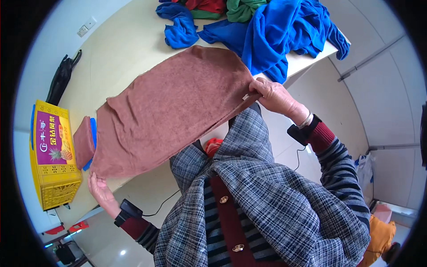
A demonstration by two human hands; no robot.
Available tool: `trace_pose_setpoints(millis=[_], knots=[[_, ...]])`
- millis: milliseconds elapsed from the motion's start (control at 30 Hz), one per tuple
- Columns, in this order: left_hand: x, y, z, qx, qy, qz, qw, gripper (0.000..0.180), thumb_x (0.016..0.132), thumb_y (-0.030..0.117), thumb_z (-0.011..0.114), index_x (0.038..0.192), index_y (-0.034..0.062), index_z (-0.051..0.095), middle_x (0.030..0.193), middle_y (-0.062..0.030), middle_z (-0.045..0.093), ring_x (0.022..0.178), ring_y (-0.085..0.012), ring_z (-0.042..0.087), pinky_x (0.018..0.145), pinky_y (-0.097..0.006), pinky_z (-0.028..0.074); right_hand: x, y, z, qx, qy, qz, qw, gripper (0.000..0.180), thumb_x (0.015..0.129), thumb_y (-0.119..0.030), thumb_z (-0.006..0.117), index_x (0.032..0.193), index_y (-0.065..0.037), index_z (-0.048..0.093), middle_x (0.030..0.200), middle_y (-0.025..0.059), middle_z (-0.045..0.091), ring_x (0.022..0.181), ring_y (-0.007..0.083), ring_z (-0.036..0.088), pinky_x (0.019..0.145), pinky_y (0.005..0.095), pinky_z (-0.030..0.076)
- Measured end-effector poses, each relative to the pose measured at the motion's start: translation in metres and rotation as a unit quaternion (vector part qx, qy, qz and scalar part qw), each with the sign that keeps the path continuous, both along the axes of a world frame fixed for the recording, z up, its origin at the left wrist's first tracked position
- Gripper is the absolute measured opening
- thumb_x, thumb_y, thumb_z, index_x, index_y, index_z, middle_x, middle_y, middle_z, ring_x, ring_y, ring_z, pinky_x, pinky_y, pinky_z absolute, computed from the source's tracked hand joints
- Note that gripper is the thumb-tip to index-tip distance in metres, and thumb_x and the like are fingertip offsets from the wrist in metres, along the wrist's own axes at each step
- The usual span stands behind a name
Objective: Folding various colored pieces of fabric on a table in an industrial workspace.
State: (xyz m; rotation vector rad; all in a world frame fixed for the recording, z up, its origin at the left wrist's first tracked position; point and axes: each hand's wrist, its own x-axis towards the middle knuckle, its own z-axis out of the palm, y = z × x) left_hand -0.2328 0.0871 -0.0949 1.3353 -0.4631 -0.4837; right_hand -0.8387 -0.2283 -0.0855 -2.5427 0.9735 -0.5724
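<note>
While both hands grip it, brown towel (173, 111) spread btwn left hand (101, 189) & right hand (275, 95).

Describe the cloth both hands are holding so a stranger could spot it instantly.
On the cream table, below the heap of blue, green and red cloths, lies a large reddish-brown terry towel. The left hand and right hand grip its ends. It alone is brown and spread flat.

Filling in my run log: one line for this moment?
left hand: holds brown towel corner | right hand: pinches opposite edge | towel spread over table
</note>
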Motion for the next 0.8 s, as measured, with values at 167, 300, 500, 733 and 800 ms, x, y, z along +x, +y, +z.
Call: trace_pose_setpoints(millis=[167,300,500,733,800], knots=[[-0.018,-0.009,0.009,-0.003,0.002,-0.021,1.000,0.023,0.096,0.013,0.062,0.117,0.0045,0.061,0.110,-0.0035,0.067,0.102,-0.0136,0.062,0.088,-0.027,0.045,-0.003,0.004,0.006,-0.021,0.031,-0.002,0.999,0.023,0.081,0.005,0.067,0.097,-0.010,0.057,0.089,0.0096,0.058,0.085,0.0306,0.064,0.068,0.0393,0.053],[-0.020,-0.011,0.010,-0.002,0.006,-0.027,1.000,0.025,0.096,0.013,0.062,0.119,0.0041,0.061,0.116,-0.0052,0.068,0.103,-0.0138,0.063,0.089,-0.027,0.045,-0.005,0.007,0.008,-0.042,0.024,0.016,0.999,0.022,0.081,0.004,0.067,0.094,-0.010,0.057,0.089,0.0091,0.059,0.083,0.0306,0.064,0.068,0.0397,0.053],[-0.008,-0.006,0.008,-0.001,0.001,-0.034,0.999,0.027,0.095,0.013,0.062,0.122,0.0044,0.061,0.118,-0.0062,0.068,0.105,-0.0147,0.064,0.091,-0.028,0.047,-0.007,0.011,0.005,-0.037,0.009,0.000,0.999,0.021,0.080,0.005,0.066,0.090,-0.009,0.055,0.087,0.0091,0.058,0.082,0.0314,0.063,0.067,0.0400,0.053],[-0.028,-0.014,0.028,0.000,-0.016,-0.017,1.000,0.028,0.095,0.013,0.062,0.122,0.0038,0.061,0.116,-0.0051,0.067,0.105,-0.0145,0.063,0.090,-0.030,0.047,0.001,0.010,0.015,-0.015,-0.059,-0.035,0.998,0.021,0.079,0.009,0.060,0.090,-0.008,0.054,0.086,0.0107,0.058,0.081,0.0328,0.063,0.067,0.0384,0.052],[-0.037,-0.023,0.038,-0.007,-0.050,-0.008,0.999,0.026,0.095,0.012,0.063,0.119,0.0038,0.061,0.113,-0.0039,0.066,0.102,-0.0132,0.062,0.088,-0.028,0.047,0.004,0.004,0.018,-0.006,-0.087,-0.043,0.995,0.022,0.075,0.011,0.055,0.090,-0.006,0.054,0.084,0.0110,0.058,0.078,0.0328,0.063,0.068,0.0393,0.052]])
